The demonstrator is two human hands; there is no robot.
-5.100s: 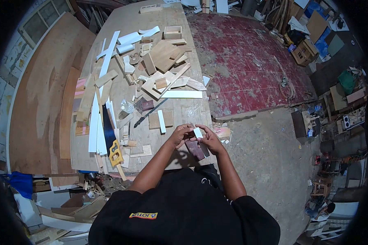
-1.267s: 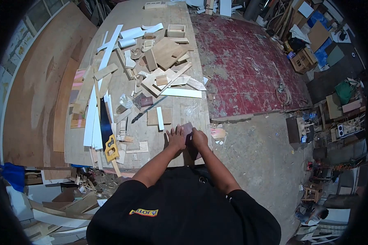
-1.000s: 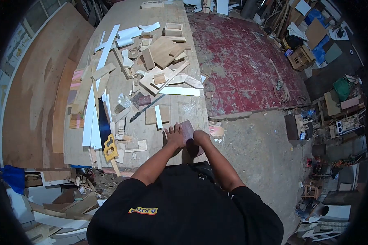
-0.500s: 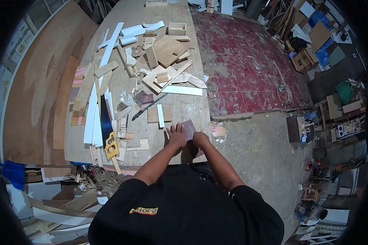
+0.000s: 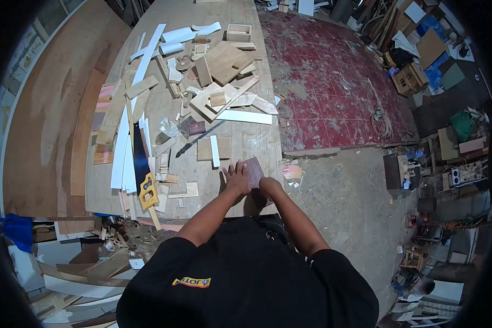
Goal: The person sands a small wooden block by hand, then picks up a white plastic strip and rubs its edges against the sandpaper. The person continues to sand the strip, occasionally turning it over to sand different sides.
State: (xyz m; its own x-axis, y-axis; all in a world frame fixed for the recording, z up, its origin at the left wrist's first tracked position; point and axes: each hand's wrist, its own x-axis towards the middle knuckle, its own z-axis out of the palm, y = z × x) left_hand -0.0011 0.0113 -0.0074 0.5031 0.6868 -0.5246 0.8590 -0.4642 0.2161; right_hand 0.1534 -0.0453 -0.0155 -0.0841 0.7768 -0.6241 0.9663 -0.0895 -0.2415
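A reddish-brown sheet that looks like sandpaper (image 5: 253,170) lies on the workbench near its front right edge. My left hand (image 5: 235,180) rests flat with fingers spread, at the sheet's left edge. My right hand (image 5: 269,187) is closed in a fist over the sheet's lower right part; what is inside it, if anything, is hidden. Just beyond my left hand, a narrow white strip (image 5: 215,151) lies across a square wooden board (image 5: 204,149). A dark, thin tool like a long file or blade (image 5: 192,143) lies diagonally behind that board.
A yellow-handled handsaw (image 5: 148,191) lies at the bench's left among long white strips (image 5: 127,158). Wood offcuts (image 5: 224,60), a small open box (image 5: 239,33) and a clear plastic container (image 5: 168,127) cover the bench's middle and far side. Red floor tiles (image 5: 333,87) lie right.
Both hands stay at the sheet, in nearly the same places. The view shifts slightly; the bench items hold their positions relative to each other.
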